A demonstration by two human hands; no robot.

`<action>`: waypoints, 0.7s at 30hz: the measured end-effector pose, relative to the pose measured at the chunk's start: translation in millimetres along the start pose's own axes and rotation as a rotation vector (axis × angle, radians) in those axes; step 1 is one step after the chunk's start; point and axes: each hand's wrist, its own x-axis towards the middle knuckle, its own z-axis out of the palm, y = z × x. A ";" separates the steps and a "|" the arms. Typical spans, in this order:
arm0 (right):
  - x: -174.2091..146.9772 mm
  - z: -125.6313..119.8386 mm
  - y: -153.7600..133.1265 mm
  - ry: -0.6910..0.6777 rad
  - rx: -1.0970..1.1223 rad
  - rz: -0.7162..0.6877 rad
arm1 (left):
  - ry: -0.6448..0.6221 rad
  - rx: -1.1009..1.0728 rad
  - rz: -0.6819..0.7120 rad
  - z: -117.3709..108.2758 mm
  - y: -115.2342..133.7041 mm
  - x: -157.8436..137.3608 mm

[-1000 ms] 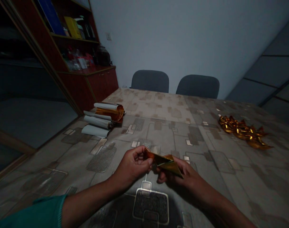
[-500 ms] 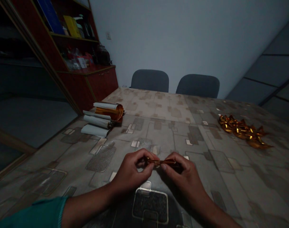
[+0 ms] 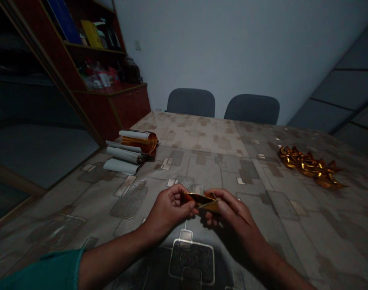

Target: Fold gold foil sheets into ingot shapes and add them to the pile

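Note:
Between my two hands is a piece of folded gold foil paper (image 3: 210, 207), its layers partly spread apart. My left hand (image 3: 171, 205) pinches its left end between thumb and fingers. At the other end, my right hand (image 3: 233, 211) grips it with the thumb on the near side and the index finger along the top. Several folded gold foil pieces (image 3: 310, 167) lie in a row on the right side of the table. To the left rests a stack of curled foil sheets (image 3: 123, 155), showing pale backs and gold faces.
A patterned cloth covers the table (image 3: 202, 157). Beyond its far edge stand two grey chairs (image 3: 190, 102) against the wall. At the back left is a red-brown cabinet (image 3: 129, 102) with shelves holding assorted items.
The folded foil paper has been tilted and its layers opened, from a narrow flat strip to a wider shape. My right hand has turned slightly, its lower fingers now showing beneath the paper.

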 end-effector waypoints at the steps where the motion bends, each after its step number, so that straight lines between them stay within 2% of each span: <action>1: 0.3 -4.5 -1.1 0.011 0.054 0.005 | -0.002 -0.032 -0.007 -1.7 0.0 0.6; 2: 0.9 -9.1 -2.8 0.018 0.060 0.010 | -0.007 -0.061 -0.014 -3.4 -0.4 1.0; 4: 2.3 -18.0 -7.8 0.016 -0.066 -0.009 | -0.035 -0.095 -0.035 -6.2 -1.8 1.1; 7: 4.1 -27.6 -16.7 -0.078 -0.391 -0.193 | -0.101 -0.102 -0.073 -8.0 -4.3 0.7; 9: 5.3 -30.7 -20.9 -0.189 -0.529 -0.300 | -0.126 -0.094 -0.085 -7.6 -4.9 0.7; 11: 6.9 -32.0 -21.8 -0.289 -0.582 -0.374 | -0.137 -0.083 -0.091 -6.9 -4.8 1.2; 13: 8.7 -33.3 -19.3 -0.332 -0.596 -0.418 | -0.142 -0.067 -0.096 -6.3 -4.4 1.7; 21: 13.6 -40.5 -8.4 -0.311 -0.659 -0.531 | -0.129 0.009 -0.131 -7.5 -7.1 1.5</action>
